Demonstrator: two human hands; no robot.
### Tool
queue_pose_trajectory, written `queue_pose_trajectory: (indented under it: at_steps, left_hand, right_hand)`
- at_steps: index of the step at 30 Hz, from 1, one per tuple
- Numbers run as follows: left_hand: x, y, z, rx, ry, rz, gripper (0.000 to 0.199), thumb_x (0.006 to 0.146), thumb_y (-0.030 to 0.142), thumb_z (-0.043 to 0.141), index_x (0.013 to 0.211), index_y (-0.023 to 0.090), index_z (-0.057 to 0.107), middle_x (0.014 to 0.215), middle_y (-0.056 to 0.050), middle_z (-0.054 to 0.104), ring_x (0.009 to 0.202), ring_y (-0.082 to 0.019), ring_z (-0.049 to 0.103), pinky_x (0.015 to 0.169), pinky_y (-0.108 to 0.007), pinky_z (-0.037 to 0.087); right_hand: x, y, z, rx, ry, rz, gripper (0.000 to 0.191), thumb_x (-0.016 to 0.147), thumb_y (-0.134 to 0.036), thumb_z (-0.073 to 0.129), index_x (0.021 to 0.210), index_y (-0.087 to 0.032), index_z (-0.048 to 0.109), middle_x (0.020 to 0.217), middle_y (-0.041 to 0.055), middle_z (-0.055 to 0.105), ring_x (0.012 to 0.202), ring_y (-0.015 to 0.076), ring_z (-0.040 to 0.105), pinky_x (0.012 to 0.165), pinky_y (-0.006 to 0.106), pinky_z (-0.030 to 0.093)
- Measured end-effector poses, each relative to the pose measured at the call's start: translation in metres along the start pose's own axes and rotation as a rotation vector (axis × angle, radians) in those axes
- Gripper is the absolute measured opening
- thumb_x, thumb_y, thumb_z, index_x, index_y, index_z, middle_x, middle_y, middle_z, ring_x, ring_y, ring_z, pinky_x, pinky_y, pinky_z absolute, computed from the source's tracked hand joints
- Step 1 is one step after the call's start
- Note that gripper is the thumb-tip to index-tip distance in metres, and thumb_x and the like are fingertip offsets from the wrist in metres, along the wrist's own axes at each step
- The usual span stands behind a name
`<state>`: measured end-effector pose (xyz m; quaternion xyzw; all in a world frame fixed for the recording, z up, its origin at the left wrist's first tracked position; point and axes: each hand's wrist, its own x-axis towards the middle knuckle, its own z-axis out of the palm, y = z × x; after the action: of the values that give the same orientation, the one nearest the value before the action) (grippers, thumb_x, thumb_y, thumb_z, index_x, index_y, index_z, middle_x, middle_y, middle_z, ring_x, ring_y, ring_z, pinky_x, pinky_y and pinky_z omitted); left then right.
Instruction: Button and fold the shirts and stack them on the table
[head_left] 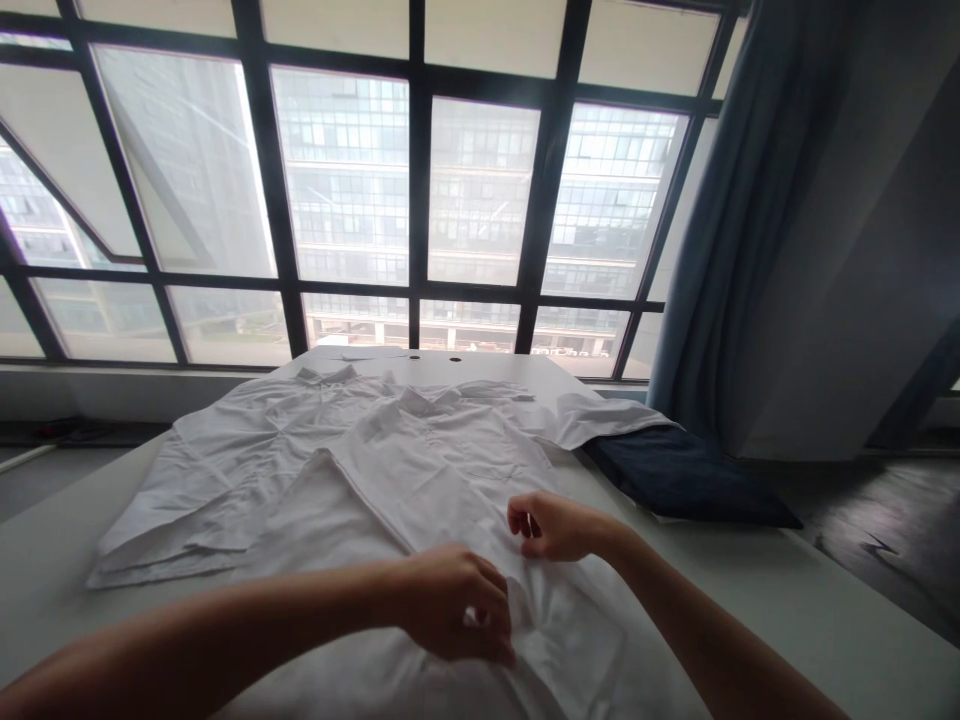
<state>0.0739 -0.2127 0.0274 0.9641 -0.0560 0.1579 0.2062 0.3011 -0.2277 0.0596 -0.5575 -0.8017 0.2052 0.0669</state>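
A white shirt (442, 460) lies spread over the table in front of me, wrinkled, with its near part under my hands. My left hand (457, 605) is closed in a pinch at the cloth, thumb and fingertips bent down to it. Farther off and to the right, my right hand (551, 525) has curled fingers and also pinches the shirt. Between the two hands the fabric rises in soft folds. Some fingertips are hard to make out against the cloth.
Another white garment (247, 440) lies flat to the left. On the right, a dark navy cloth item (682, 475) sits near the edge of the white table (802, 590), partly under white fabric. Behind are black-framed windows (345, 180) and a blue curtain (712, 270).
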Motion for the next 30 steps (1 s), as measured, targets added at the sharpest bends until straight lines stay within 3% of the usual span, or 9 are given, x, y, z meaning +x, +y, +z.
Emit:
queue_pose_trajectory:
  at_steps: [2,5,7,9,12,16,21,27,30]
  left_hand:
    - [-0.006,-0.026,-0.022,0.081,0.062,-0.107,0.022,0.094,0.036,0.059,0.082,0.02,0.068,0.079,-0.005,0.071,0.073,-0.014,0.066,0.071,-0.023,0.051]
    - [-0.027,-0.087,-0.063,0.395,0.183,-0.409,0.029,0.098,0.035,0.048,0.088,0.019,0.072,0.088,-0.008,0.073,0.086,-0.019,0.067,0.083,-0.03,0.051]
    - [-0.05,-0.134,-0.089,0.544,0.205,-0.637,0.031,0.098,0.035,0.046,0.106,0.017,0.071,0.112,-0.012,0.071,0.107,-0.025,0.065,0.098,-0.037,0.047]
    - [-0.073,-0.177,-0.109,0.629,0.164,-0.863,0.041,0.096,0.038,0.047,0.127,0.015,0.063,0.138,-0.016,0.059,0.13,-0.03,0.051,0.109,-0.044,0.038]
    - [-0.101,-0.225,-0.126,0.575,0.081,-1.107,0.054,0.098,0.041,0.04,0.145,0.016,0.047,0.157,-0.014,0.037,0.146,-0.028,0.031,0.117,-0.043,0.027]
    - [-0.112,-0.263,-0.132,0.501,0.038,-1.176,0.059,0.099,0.049,0.034,0.151,0.021,0.037,0.162,-0.013,0.024,0.15,-0.028,0.021,0.118,-0.049,0.022]
    - [-0.105,-0.297,-0.133,0.485,0.019,-1.188,0.059,0.101,0.052,0.025,0.15,0.022,0.039,0.162,-0.014,0.024,0.15,-0.029,0.019,0.116,-0.058,0.019]
    - [-0.107,-0.328,-0.142,0.451,0.116,-1.249,0.058,0.101,0.047,0.022,0.149,0.022,0.041,0.16,-0.013,0.03,0.149,-0.031,0.023,0.115,-0.059,0.022]
    - [-0.11,-0.34,-0.151,0.461,0.191,-1.241,0.052,0.098,0.045,0.033,0.141,0.022,0.052,0.154,-0.013,0.043,0.145,-0.031,0.032,0.114,-0.052,0.029]
  right_hand:
    - [-0.002,-0.008,0.002,-0.04,0.155,-0.087,0.017,0.078,-0.021,0.07,0.094,-0.017,0.068,0.095,0.0063,0.069,0.082,0.0186,0.064,0.073,0.028,0.05]
    - [0.001,-0.022,0.013,-0.064,0.307,-0.231,0.025,0.084,-0.031,0.069,0.106,-0.02,0.068,0.115,0.0109,0.067,0.104,0.0244,0.064,0.092,0.036,0.049]
    - [0.006,-0.031,0.025,-0.046,0.302,-0.306,0.038,0.085,-0.038,0.07,0.118,-0.02,0.066,0.129,0.0131,0.063,0.118,0.0277,0.059,0.102,0.04,0.045]
    - [0.011,-0.038,0.038,-0.037,0.252,-0.357,0.056,0.084,-0.048,0.07,0.13,-0.018,0.061,0.141,0.0151,0.056,0.131,0.0306,0.05,0.111,0.045,0.037]
    - [0.015,-0.043,0.051,-0.033,0.143,-0.405,0.077,0.084,-0.06,0.064,0.145,-0.015,0.049,0.152,0.0173,0.044,0.142,0.0327,0.037,0.119,0.049,0.026]
    - [0.013,-0.044,0.052,-0.016,0.025,-0.422,0.082,0.089,-0.062,0.054,0.153,-0.015,0.037,0.157,0.018,0.034,0.147,0.0319,0.028,0.122,0.051,0.015]
    - [0.018,-0.041,0.036,-0.023,-0.033,-0.468,0.082,0.088,-0.064,0.055,0.153,-0.017,0.037,0.158,0.0171,0.033,0.148,0.031,0.027,0.123,0.051,0.008]
    - [0.058,-0.049,0.02,-0.076,0.069,-0.471,0.082,0.09,-0.065,0.053,0.154,-0.017,0.035,0.159,0.0162,0.032,0.149,0.0293,0.024,0.123,0.05,0.01]
    - [0.078,-0.056,0.02,-0.074,0.073,-0.482,0.079,0.092,-0.066,0.047,0.152,-0.015,0.039,0.157,0.0171,0.034,0.148,0.0283,0.026,0.123,0.049,0.012]
